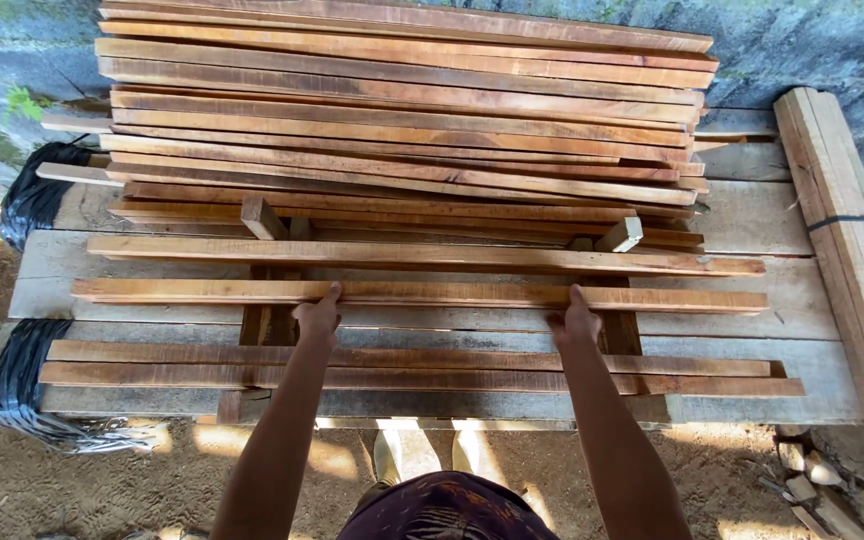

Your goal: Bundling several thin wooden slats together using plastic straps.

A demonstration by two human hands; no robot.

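Both my arms reach forward over a low platform of grey planks (752, 320). My left hand (318, 318) and my right hand (576, 322) each grip the near edge of one long reddish-brown wooden slat (432, 294) that lies crosswise on two short wooden bearers (257, 325). Thumbs sit on top of the slat, fingers curl under it. Beyond it lies another single slat (422, 256), then a tall stack of similar slats (402, 120). Two more slats (412, 368) lie nearer to me, under my forearms.
A bundle of pale strapped boards (847, 230) leans along the right side. Black plastic sheeting (32, 195) hangs at the platform's left end. A grey stone wall (812, 45) stands behind. Sandy ground (72, 480) lies below, with rubble (812, 490) at lower right.
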